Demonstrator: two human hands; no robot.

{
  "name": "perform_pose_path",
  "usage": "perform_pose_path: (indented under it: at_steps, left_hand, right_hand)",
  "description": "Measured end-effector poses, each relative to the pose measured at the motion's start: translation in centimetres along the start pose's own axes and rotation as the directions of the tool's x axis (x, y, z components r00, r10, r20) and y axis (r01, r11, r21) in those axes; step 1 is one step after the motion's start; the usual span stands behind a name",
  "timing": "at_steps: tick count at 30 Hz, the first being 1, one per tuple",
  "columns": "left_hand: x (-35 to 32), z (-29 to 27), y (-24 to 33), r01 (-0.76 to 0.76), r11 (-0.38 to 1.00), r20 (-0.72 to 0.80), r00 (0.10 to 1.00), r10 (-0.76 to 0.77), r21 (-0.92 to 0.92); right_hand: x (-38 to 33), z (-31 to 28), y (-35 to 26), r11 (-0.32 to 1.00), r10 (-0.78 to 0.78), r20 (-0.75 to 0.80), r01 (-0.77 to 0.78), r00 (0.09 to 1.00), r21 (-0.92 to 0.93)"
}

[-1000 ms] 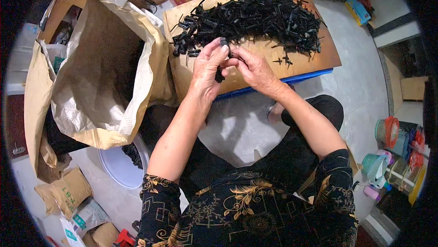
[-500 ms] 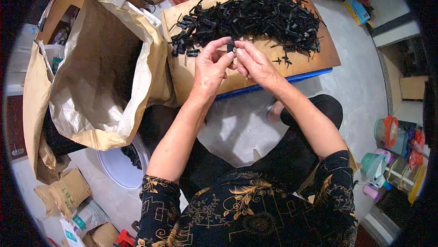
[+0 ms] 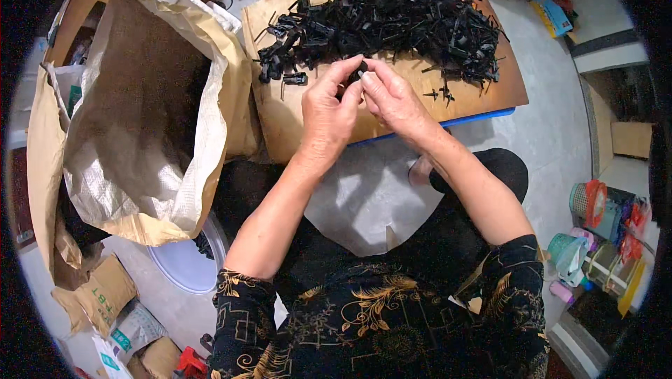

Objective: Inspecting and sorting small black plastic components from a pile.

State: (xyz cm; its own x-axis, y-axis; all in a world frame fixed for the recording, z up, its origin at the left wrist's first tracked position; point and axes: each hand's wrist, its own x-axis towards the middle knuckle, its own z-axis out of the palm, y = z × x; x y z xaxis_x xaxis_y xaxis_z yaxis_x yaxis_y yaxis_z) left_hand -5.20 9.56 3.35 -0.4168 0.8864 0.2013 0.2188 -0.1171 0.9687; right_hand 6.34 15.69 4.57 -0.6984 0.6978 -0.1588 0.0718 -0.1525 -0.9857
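Both of my hands meet over the near edge of a wooden board [image 3: 280, 116], pinching one small black plastic part [image 3: 361, 69] between them. The fingers of my left hand [image 3: 332, 102] close on it from the left. My right hand [image 3: 397, 95] grips it with thumb and forefinger from the other side. Most of the part is hidden by the fingertips. Behind my hands lies a heap of black plastic parts [image 3: 392, 22] with thin stems. A few loose small pieces [image 3: 441, 93] lie to the right of my hands, and another black part [image 3: 295, 79] lies to the left.
A large open paper sack [image 3: 140, 113] with a pale lining stands at the left. Below it is a white basin [image 3: 185, 267] with black parts inside. Stuffed brown bags [image 3: 105, 291] lie on the floor, lower left. Baskets and plastic bags [image 3: 591, 239] sit at the far right.
The black part has turned between my fingers, and less of it shows now. My hands stay together over the board. The whole view has shifted slightly.
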Motion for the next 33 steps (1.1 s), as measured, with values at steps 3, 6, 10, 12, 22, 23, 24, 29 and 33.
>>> perform_pose_path:
  at_steps: [3,6,10,12,22,23,24,29,33]
  left_hand:
    - [0.0,0.3,0.1,-0.047,0.983,-0.076,0.995,0.061,0.175]
    - [0.5,0.2,-0.2,-0.129,0.941,-0.075,0.984,0.16,0.312]
    - [0.9,-0.2,0.3,-0.053,0.936,-0.021,0.998,0.064,0.347]
    - [1.5,-0.5,0.8,0.093,0.993,-0.034,0.995,-0.096,-0.067]
    - [1.4,-2.5,2.9,0.379,0.647,0.188,0.919,-0.346,-0.662]
    - [1.3,-2.5,2.7,0.377,0.65,0.188,0.92,-0.343,-0.66]
    - [1.3,-2.5,2.6,0.419,0.613,0.235,0.903,-0.36,-0.67]
    - [0.5,-2.3,3.1,0.507,0.613,0.378,0.861,-0.339,-0.606]
    - [0.0,-1.4,4.5,0.505,0.673,0.42,0.855,-0.304,-0.54]
  right_hand:
    - [0.4,-0.1,-0.4,0.994,0.11,0.004,-0.11,0.994,0.025]
    - [0.9,-0.1,-0.2,0.993,0.12,-0.008,-0.12,0.993,0.013]
    - [2.7,-0.7,0.9,0.993,-0.035,0.045,0.04,0.998,-0.109]
    - [2.9,-1.1,0.4,0.996,-0.089,0.103,0.092,0.991,-0.02]
    - [0.5,-2.6,-1.8,0.997,-0.055,0.151,0.063,0.987,-0.044]
    - [0.3,-2.7,-2.1,0.997,-0.075,0.163,0.075,0.984,0.007]
    - [0.0,-2.8,-2.3,0.995,-0.095,0.173,0.087,0.98,0.056]
    - [-1.0,-3.2,-2.8,0.992,-0.052,0.16,0.033,0.986,0.121]
    - [-0.8,-3.8,-1.7,0.979,-0.061,0.198,0.019,0.978,0.205]
